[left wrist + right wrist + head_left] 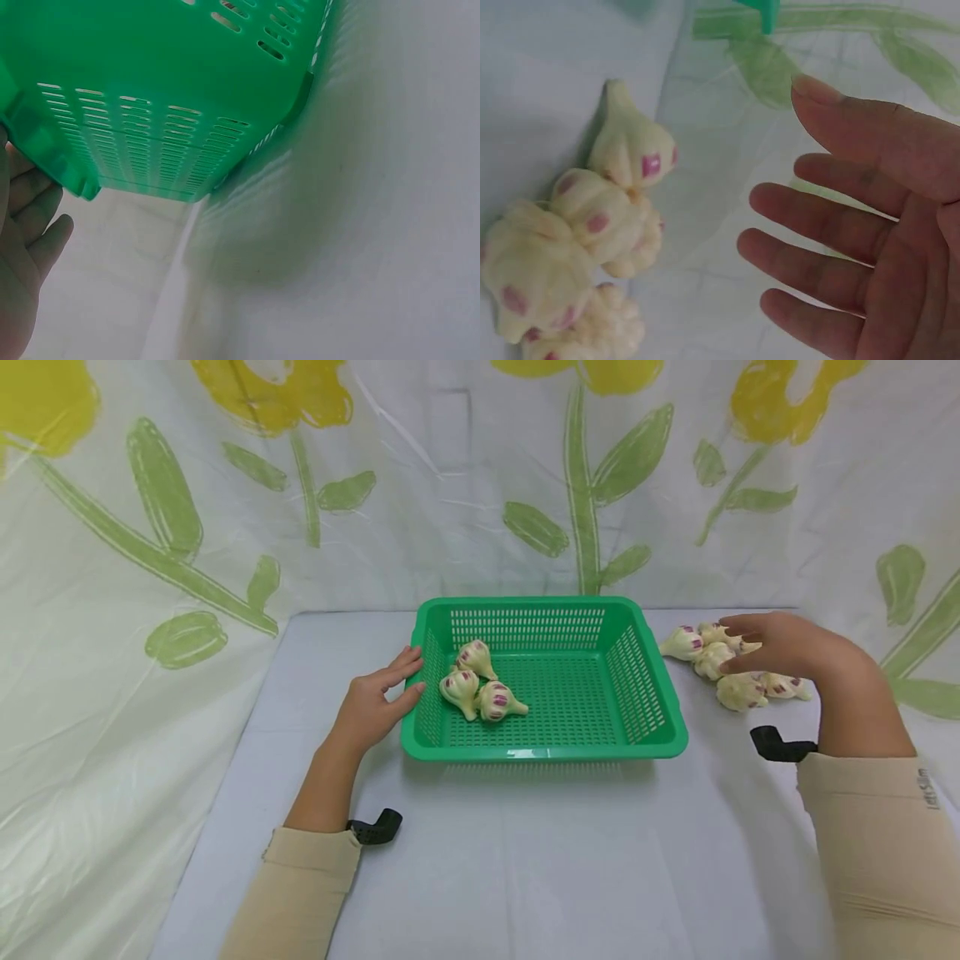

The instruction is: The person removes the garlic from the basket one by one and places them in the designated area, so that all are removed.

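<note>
A green plastic basket stands on the table with three garlic bulbs grouped at its left inside. My left hand rests against the basket's left rim, its fingers fairly straight; in the left wrist view the fingers touch the rim's underside. Over to the right, my right hand hovers above a heap of several garlic bulbs, hiding part of it. The right wrist view shows that palm with spread, relaxed fingers holding nothing, apart from the garlic bulbs beside it.
A white cloth covers the table. Behind it hangs a pale curtain printed with yellow flowers and green leaves. The heap of bulbs lies right of the basket, close to the table's back right corner. Black wrist devices sit on both wrists.
</note>
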Action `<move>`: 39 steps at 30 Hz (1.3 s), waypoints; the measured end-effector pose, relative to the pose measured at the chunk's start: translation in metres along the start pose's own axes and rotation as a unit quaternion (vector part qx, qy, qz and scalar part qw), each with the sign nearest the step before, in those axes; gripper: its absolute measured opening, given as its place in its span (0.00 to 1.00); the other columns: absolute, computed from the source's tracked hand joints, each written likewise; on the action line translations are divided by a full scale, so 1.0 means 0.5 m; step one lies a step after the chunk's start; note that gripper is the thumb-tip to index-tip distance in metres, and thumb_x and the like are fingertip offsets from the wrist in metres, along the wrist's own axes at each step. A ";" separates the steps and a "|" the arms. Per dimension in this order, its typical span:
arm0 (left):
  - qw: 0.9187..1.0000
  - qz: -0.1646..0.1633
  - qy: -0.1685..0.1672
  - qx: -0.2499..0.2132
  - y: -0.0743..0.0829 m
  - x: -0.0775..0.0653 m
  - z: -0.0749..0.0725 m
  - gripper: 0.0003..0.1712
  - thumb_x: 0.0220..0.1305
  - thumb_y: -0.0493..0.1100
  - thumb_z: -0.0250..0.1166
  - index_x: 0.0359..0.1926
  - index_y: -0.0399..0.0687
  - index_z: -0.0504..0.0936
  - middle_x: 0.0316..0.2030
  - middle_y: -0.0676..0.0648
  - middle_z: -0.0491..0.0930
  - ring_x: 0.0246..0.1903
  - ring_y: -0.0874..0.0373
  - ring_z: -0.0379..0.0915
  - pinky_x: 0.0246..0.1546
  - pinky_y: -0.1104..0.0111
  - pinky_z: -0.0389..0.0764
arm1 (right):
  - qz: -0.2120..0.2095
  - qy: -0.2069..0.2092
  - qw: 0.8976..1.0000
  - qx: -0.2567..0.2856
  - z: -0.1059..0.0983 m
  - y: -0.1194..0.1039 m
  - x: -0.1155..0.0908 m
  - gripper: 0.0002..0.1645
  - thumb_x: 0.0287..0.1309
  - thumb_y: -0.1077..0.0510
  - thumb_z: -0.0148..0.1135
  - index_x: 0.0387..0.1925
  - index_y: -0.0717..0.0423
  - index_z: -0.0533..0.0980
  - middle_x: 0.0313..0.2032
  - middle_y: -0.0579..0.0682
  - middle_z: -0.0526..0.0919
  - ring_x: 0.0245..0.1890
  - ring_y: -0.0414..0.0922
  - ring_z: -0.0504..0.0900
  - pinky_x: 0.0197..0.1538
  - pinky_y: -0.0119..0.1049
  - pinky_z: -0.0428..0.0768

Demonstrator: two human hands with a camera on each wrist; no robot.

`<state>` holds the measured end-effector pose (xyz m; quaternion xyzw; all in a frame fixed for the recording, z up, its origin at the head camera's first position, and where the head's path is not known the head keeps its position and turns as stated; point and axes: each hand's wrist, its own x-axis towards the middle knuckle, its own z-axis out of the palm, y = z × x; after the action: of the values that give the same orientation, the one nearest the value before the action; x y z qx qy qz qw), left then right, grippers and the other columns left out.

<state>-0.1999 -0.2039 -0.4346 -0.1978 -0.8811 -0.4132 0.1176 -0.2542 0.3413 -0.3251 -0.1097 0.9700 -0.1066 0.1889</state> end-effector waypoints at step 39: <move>1.000 0.003 -0.006 0.011 -0.005 -0.001 -0.001 0.27 0.67 0.45 0.65 0.64 0.43 0.76 0.68 0.51 0.70 0.69 0.57 0.64 0.64 0.55 0.72 | -0.191 -0.206 0.957 -0.074 0.019 -0.465 0.218 0.34 0.58 0.59 0.69 0.66 0.50 0.72 0.67 0.51 0.73 0.68 0.54 0.70 0.60 0.48 0.77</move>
<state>-0.2004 -0.2056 -0.4363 -0.2016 -0.8856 -0.4022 0.1155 -0.3091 0.0907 -0.3134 -0.3266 0.8759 -0.0438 0.3524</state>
